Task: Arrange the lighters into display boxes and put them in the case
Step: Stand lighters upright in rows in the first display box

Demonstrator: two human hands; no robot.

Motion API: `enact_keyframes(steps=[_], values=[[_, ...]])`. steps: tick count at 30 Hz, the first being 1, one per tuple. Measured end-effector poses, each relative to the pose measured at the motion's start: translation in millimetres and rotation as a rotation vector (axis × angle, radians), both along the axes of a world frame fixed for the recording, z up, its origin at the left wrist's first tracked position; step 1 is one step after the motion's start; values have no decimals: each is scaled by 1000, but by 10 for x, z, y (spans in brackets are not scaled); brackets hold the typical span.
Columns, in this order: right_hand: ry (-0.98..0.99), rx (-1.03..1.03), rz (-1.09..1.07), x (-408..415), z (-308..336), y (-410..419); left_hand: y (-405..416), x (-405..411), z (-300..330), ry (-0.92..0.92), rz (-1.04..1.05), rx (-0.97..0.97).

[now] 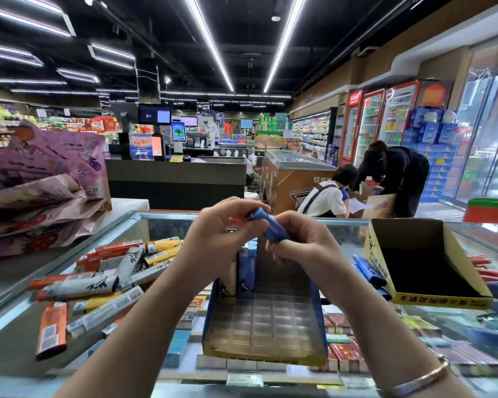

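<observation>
**Both hands on one blue lighter above the display box**

Left hand: fingers curled, tips pinching the upper end of a slim blue plastic lighter. An orange-red patch shows between those fingers; cannot tell what it is.

Right hand: fingers clenched round the lower end of the same lighter, thumb side up. A thin metallic bangle sits on that wrist.

The lighter lies tilted, upper end toward the left hand, lower end buried in the right fingers. It is held in the air above the blue cardboard display box with clear gridded tray, which rests on the glass tabletop. A few blue lighters stand in the back left of that tray; the other cells show nothing.

Left of the box: loose pile of orange, grey and yellow lighters lying flat. Right: several blue lighters against a yellow cardboard display box with dark interior.
</observation>
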State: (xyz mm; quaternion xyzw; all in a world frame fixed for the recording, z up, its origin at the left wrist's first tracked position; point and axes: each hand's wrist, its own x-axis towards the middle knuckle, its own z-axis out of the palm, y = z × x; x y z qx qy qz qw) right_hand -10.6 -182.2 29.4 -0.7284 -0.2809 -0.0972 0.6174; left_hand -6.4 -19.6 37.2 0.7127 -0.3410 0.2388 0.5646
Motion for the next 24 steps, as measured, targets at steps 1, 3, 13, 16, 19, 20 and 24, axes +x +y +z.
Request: enact_keyframes(steps=[1, 3, 13, 16, 19, 20, 24], values=[[-39, -21, -102, 21, -5, -11, 4, 2, 3, 20, 20, -55], [-98, -103, -334, 78, -40, -38, 26, -2, 12, 29, 65, -115], [30, -275, -559, 242, -149, -178, 61, -4, -23, -91, 155, 220], [34, -250, -573, 239, -154, -180, 71, 31, -67, -112, 181, 300], [36, -236, -589, 242, -158, -175, 74, 56, -91, -189, 254, 414], [35, -236, -593, 245, -159, -176, 72, 57, -95, -216, 279, 460], [46, -234, -591, 250, -165, -180, 65, 53, -105, -284, 319, 542]])
